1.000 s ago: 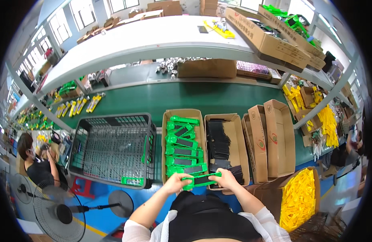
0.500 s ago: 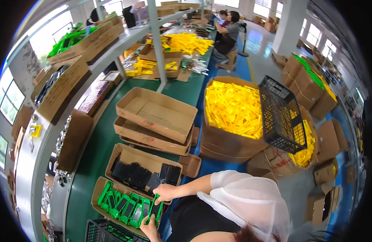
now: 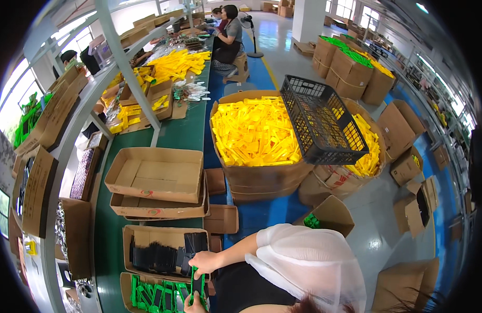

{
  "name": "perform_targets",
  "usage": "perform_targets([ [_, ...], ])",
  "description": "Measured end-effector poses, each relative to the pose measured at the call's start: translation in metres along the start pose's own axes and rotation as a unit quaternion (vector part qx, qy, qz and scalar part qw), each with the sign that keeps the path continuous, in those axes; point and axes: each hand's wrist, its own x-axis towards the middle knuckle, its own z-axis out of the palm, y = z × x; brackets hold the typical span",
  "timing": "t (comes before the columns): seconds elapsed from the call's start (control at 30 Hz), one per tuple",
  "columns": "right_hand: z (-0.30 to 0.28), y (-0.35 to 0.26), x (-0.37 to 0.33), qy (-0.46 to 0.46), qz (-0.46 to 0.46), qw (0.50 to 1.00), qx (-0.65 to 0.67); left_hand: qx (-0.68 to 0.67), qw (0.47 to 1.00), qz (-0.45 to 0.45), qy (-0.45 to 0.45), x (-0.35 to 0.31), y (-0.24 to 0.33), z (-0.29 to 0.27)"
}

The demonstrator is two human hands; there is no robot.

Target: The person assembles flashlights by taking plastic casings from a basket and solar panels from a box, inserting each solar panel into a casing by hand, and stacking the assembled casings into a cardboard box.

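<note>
My right hand [image 3: 203, 263], its arm in a sheer white sleeve, pinches the upper end of a green plastic frame with a dark panel [image 3: 198, 286]. Low in the picture, my left hand [image 3: 195, 304] grips the frame's lower end, partly cut off by the edge. Beneath the hands is a shallow cardboard box [image 3: 125, 288] holding several similar green frames [image 3: 160, 296]. Just beyond it another cardboard box [image 3: 165, 233] contains rows of thin black pieces [image 3: 155, 255], close to my right hand.
Stacked cardboard trays [image 3: 155, 180] stand farther along the green table [image 3: 125, 263]. To the right, a large carton of yellow plastic parts [image 3: 256, 133] stands beside a black crate [image 3: 324, 122]. A metal shelf [image 3: 68, 130] runs along the left. People sit at the far table end.
The view has swung right, so the table and boxes appear farther left and lower. Both hands still hold the green frame, which now stands more upright in the picture.
</note>
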Motion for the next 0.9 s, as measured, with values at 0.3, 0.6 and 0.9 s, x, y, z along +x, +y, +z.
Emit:
perform_targets([
  [0.3,-0.019,0.0,-0.011,-0.015,0.036,0.999,-0.008,-0.031,0.999,-0.035,-0.017,-0.001,0.008,0.012],
  [0.6,-0.039,0.02,-0.011,0.053,0.006,0.998,-0.031,0.028,0.99,0.135,0.028,0.017,-0.026,0.047],
  [0.9,-0.093,0.056,0.008,-0.279,0.135,0.867,0.389,-0.096,0.99,0.022,-0.105,0.028,0.024,0.045],
])
